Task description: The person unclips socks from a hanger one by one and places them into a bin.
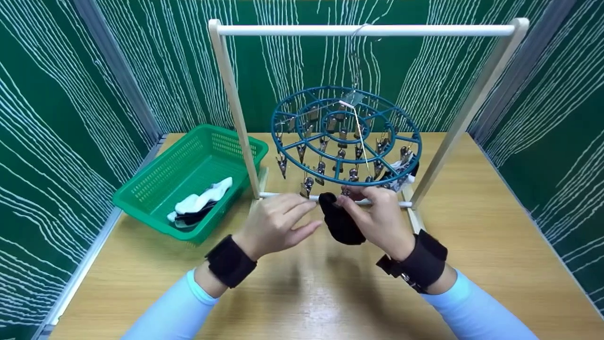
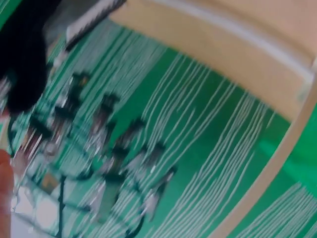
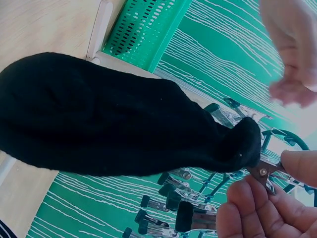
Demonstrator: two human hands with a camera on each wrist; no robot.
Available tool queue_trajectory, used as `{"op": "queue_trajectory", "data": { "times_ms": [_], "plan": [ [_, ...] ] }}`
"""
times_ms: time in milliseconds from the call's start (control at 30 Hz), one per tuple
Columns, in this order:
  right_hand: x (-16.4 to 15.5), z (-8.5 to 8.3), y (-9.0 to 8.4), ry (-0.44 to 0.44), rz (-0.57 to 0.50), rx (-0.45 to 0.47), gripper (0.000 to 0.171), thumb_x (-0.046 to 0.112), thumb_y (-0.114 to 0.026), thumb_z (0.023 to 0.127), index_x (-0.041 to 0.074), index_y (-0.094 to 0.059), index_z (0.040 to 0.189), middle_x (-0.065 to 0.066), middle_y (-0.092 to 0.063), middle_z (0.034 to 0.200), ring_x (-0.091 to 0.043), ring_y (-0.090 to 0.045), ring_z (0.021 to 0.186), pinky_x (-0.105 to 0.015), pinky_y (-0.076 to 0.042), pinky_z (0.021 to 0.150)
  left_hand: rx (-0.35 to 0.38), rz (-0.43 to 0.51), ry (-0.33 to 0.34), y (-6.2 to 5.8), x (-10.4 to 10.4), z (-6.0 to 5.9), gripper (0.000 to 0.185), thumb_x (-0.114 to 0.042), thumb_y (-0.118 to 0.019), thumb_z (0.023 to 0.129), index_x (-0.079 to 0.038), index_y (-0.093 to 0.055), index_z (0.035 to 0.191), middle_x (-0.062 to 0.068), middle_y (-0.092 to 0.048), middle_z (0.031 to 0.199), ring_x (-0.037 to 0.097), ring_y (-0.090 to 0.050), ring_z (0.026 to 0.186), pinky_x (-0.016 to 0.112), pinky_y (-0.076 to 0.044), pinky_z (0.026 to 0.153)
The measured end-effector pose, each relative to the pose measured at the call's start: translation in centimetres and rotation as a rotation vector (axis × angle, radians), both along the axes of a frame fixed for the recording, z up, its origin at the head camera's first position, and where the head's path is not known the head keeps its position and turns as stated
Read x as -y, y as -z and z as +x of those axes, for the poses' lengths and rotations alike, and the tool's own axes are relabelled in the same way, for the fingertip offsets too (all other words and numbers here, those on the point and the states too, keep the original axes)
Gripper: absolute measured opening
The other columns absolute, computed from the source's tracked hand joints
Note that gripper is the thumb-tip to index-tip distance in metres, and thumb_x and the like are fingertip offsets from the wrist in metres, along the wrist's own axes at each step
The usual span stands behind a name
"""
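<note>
Two hands meet under the round clip hanger (image 1: 346,134): the right hand (image 1: 380,219) pinches a clip on the black sock (image 1: 339,222), the left hand (image 1: 273,222) with relaxed fingers at its 9 o'clock, touching nothing

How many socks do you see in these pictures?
At least 4: a black sock at the right hand, one clipped on the round hanger, white and dark ones in the basket; more may be hidden.
</note>
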State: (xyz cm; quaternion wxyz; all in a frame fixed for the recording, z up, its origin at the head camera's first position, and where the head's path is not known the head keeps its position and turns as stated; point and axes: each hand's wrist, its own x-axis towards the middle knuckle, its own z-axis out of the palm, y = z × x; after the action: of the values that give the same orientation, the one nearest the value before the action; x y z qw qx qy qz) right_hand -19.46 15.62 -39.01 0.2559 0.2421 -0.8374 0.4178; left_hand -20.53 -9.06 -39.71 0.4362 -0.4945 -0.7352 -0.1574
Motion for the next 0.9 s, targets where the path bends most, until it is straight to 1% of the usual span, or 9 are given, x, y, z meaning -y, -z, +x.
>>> {"op": "queue_trajectory", "data": {
  "times_ms": [133, 233, 300, 400, 467, 567, 667, 767, 900],
  "plan": [
    [0.0, 0.1, -0.1, -0.005, -0.009, 0.021, 0.013, 0.004, -0.081, 0.097, -0.005, -0.082, 0.106, -0.014, -0.084, 0.101, -0.027, -0.081, 0.087, -0.040, -0.068, 0.082, 0.180, -0.051, -0.040, 2.2, -0.3, -0.6, 0.038, -0.031, -0.093, 0.088, -0.003, -0.080, 0.110, 0.008, -0.082, 0.099, 0.019, -0.080, 0.089, 0.029, -0.067, 0.081],
    [-0.1, 0.2, -0.2, -0.010, -0.019, 0.041, 0.012, 0.004, -0.081, 0.097, -0.003, -0.082, 0.107, -0.013, -0.084, 0.101, -0.026, -0.081, 0.087, -0.034, -0.067, 0.082, 0.345, -0.104, -0.079, 3.5, -0.6, -1.0, 0.043, -0.036, -0.090, 0.091, -0.001, -0.079, 0.113, 0.010, -0.082, 0.100, 0.020, -0.080, 0.087, 0.030, -0.067, 0.076],
    [-0.1, 0.3, -0.2, -0.012, -0.024, 0.053, 0.013, 0.005, -0.081, 0.097, -0.003, -0.083, 0.107, -0.012, -0.084, 0.101, -0.025, -0.081, 0.088, -0.031, -0.067, 0.083, 0.467, -0.136, -0.107, 4.2, -0.9, -1.3, 0.046, -0.040, -0.087, 0.094, 0.000, -0.079, 0.115, 0.013, -0.083, 0.101, 0.022, -0.080, 0.087, 0.033, -0.067, 0.076],
    [0.0, 0.3, -0.2, -0.011, -0.028, 0.071, 0.014, 0.005, -0.081, 0.097, -0.003, -0.082, 0.109, -0.012, -0.084, 0.101, -0.024, -0.080, 0.088, -0.031, -0.067, 0.083, 0.668, -0.158, -0.131, 4.8, -1.5, -1.7, 0.051, -0.045, -0.082, 0.097, -0.002, -0.078, 0.124, 0.015, -0.083, 0.111, 0.026, -0.082, 0.095, 0.038, -0.068, 0.083],
    [0.0, 0.4, -0.2, -0.011, -0.029, 0.083, 0.015, 0.005, -0.081, 0.098, -0.003, -0.082, 0.109, -0.011, -0.084, 0.100, -0.024, -0.080, 0.088, -0.032, -0.068, 0.082, 0.810, -0.148, -0.127, 5.1, -2.0, -2.0, 0.053, -0.047, -0.081, 0.098, -0.006, -0.077, 0.132, 0.014, -0.082, 0.121, 0.026, -0.081, 0.108, 0.040, -0.067, 0.093],
    [0.0, 0.4, -0.2, -0.011, -0.032, 0.094, 0.015, 0.005, -0.080, 0.098, -0.004, -0.082, 0.110, -0.012, -0.084, 0.101, -0.025, -0.080, 0.089, -0.038, -0.069, 0.082, 0.997, -0.104, -0.079, 5.4, -2.6, -2.4, 0.049, -0.047, -0.081, 0.098, -0.012, -0.078, 0.132, 0.009, -0.081, 0.126, 0.022, -0.078, 0.118, 0.039, -0.063, 0.103],
    [0.0, 0.4, -0.2, -0.011, -0.034, 0.084, 0.015, 0.005, -0.080, 0.098, -0.004, -0.082, 0.110, -0.014, -0.084, 0.101, -0.026, -0.081, 0.089, -0.044, -0.069, 0.082, 1.150, -0.032, 0.001, 5.7, -3.3, -2.9, 0.042, -0.041, -0.083, 0.097, -0.015, -0.078, 0.130, 0.004, -0.083, 0.122, 0.016, -0.078, 0.114, 0.038, -0.063, 0.103],
    [0.0, 0.3, 0.0, -0.007, -0.031, 0.059, 0.015, 0.004, -0.081, 0.097, -0.005, -0.082, 0.108, -0.014, -0.084, 0.100, -0.027, -0.081, 0.088, -0.043, -0.069, 0.081, 1.259, 0.051, 0.080, 5.9, -3.9, -3.2, 0.038, -0.032, -0.085, 0.096, -0.013, -0.078, 0.128, 0.004, -0.083, 0.117, 0.014, -0.079, 0.106, 0.036, -0.064, 0.100],
    [0.1, 0.0, 0.3, -0.001, -0.023, -0.012, 0.013, 0.001, -0.081, 0.095, -0.007, -0.081, 0.105, -0.015, -0.084, 0.097, -0.027, -0.081, 0.085, -0.035, -0.067, 0.080, 1.370, 0.158, 0.160, 6.1, -4.7, -3.4, 0.035, -0.020, -0.084, 0.097, -0.005, -0.078, 0.128, 0.011, -0.082, 0.120, 0.016, -0.079, 0.106, 0.028, -0.064, 0.094]
  ]
}}
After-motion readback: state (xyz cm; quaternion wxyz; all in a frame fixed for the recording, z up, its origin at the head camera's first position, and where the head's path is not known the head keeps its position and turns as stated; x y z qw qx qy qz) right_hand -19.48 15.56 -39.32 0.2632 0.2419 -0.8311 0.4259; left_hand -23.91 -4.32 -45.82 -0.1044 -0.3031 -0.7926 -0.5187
